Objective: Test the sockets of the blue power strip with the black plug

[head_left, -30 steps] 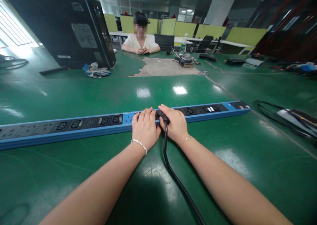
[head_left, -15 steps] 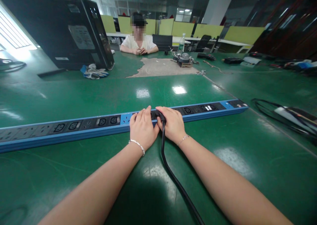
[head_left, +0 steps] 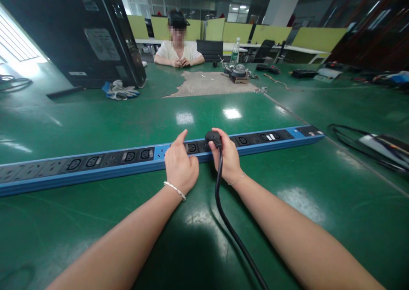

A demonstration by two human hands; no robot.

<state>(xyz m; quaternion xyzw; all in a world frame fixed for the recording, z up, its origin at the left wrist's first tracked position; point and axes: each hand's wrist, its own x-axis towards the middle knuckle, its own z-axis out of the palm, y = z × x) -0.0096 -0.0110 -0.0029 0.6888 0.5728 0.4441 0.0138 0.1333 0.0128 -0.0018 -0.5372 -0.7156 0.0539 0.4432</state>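
Note:
A long blue power strip (head_left: pixel 137 164) with black sockets lies across the green table. My left hand (head_left: pixel 181 160) rests on its middle, fingers over the strip, index finger stretched out and thumb bent in. My right hand (head_left: pixel 228 156) is closed around a black power plug (head_left: pixel 212 137) just above the strip. The plug's prongs are out of sight. From it a thick black cable (head_left: pixel 220 205) runs down toward the bottom edge of the view. Between my two hands a socket (head_left: pixel 191 147) shows.
A black computer case (head_left: pixel 105 38) stands at the back left, with gloves (head_left: pixel 119 90) beside it. Another person (head_left: pixel 179 53) sits across the table. A bottle (head_left: pixel 234 53) and a small device (head_left: pixel 239 73) stand at the back. Black cables (head_left: pixel 351 132) lie at the right.
My right hand has lifted the plug up and slightly right, off the strip. My left hand has drawn apart from it, uncovering a socket.

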